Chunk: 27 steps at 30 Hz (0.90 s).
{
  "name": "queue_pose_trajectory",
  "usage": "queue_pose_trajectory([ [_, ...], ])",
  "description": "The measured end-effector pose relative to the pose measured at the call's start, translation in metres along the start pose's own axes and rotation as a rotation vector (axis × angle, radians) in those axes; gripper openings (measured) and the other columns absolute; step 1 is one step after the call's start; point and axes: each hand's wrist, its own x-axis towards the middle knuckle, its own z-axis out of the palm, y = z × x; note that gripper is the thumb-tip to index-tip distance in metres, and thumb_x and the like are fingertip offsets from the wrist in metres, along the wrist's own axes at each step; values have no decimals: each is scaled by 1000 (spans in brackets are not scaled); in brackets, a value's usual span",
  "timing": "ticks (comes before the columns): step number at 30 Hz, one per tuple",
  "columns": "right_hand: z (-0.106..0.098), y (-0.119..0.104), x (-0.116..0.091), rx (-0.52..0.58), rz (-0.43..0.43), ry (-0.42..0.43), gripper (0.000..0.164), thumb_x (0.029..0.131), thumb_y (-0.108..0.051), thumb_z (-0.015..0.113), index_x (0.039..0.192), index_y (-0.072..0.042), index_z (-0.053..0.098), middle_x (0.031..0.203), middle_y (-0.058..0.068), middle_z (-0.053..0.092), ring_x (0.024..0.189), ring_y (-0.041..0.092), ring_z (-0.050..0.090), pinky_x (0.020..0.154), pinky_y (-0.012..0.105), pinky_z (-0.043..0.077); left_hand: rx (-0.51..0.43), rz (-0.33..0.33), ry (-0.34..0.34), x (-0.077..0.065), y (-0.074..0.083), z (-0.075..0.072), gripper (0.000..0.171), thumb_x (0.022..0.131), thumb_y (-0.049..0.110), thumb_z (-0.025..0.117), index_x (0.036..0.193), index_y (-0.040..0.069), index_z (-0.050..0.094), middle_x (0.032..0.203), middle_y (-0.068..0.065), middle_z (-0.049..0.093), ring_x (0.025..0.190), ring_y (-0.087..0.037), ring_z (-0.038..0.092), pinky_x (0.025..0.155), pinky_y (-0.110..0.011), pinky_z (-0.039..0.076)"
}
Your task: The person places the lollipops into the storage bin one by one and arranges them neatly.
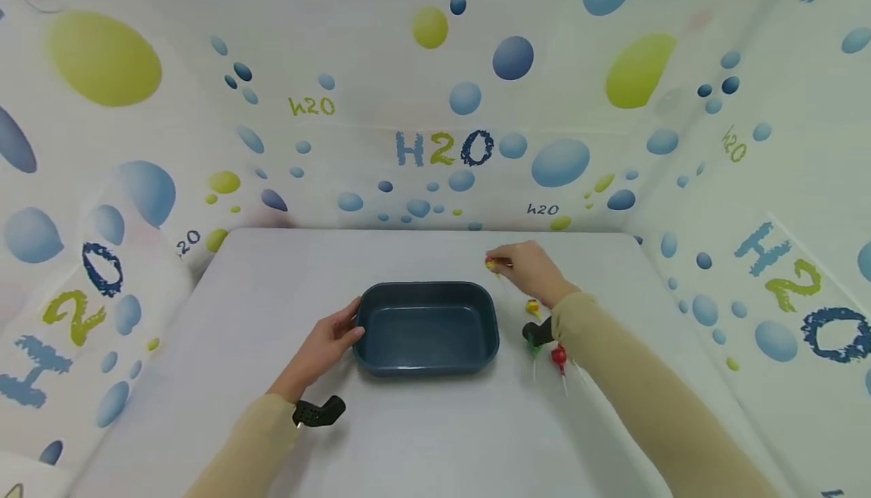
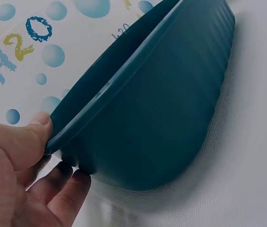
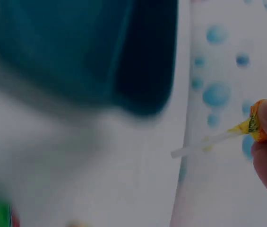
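Observation:
A dark teal rectangular dish [image 1: 427, 335] stands on the white table, with nothing inside it. My left hand [image 1: 330, 341] grips its left rim. In the left wrist view the thumb lies over the dish's edge [image 2: 107, 87], while the fingers are bent under its outer wall. Above the table, just beyond the dish's far right corner, my right hand [image 1: 532, 267] pinches a lollipop [image 3: 253, 124] by its yellow-orange wrapped head. Its white stick points away from the fingers.
Right of the dish lie several more lollipops, among them a yellow one [image 1: 533, 307], a green one [image 1: 533, 347] and a red one [image 1: 559, 357]. The right forearm partly covers this group. A patterned white curtain [image 1: 367, 105] surrounds the table's back and sides.

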Motion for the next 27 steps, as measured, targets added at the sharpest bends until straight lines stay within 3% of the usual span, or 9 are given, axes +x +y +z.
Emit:
queue_pose_trajectory([
  [7, 44, -74, 47, 15, -162, -144, 20, 95, -16, 73, 111, -4, 78, 103, 7, 80, 93, 19, 75, 87, 33, 63, -25, -18, 24, 10, 6, 3, 65, 103, 6, 58, 160, 4, 29, 165, -19, 31, 148, -41, 39, 118, -51, 38],
  [11, 74, -101, 68, 17, -192, -273, 14, 95, -18, 74, 101, -7, 80, 96, 3, 79, 85, 14, 71, 81, 29, 62, -20, -6, 35, 9, 4, 5, 64, 103, 7, 59, 160, 5, 30, 164, -19, 33, 147, -40, 42, 119, -52, 38],
  [17, 113, -122, 85, -70, -153, -408, 9, 92, -18, 77, 92, -9, 79, 84, -1, 76, 72, 9, 65, 70, 24, 58, -51, -7, 36, -1, 0, 6, 64, 102, 6, 59, 160, 3, 30, 163, -20, 34, 148, -40, 40, 118, -52, 39],
  [23, 139, -135, 95, -101, -158, -433, 6, 90, -15, 78, 92, -9, 80, 73, -4, 72, 63, 9, 60, 63, 21, 56, -93, 23, 61, -7, -2, 5, 63, 101, 2, 59, 158, 0, 32, 161, -24, 36, 144, -42, 45, 115, -51, 42],
  [27, 150, -136, 96, -104, -162, -438, 8, 92, -16, 76, 96, -10, 80, 75, -5, 71, 63, 9, 58, 63, 20, 54, -95, 34, 80, -8, -1, 6, 62, 100, 0, 60, 157, -2, 34, 160, -25, 38, 144, -42, 45, 117, -51, 40],
])
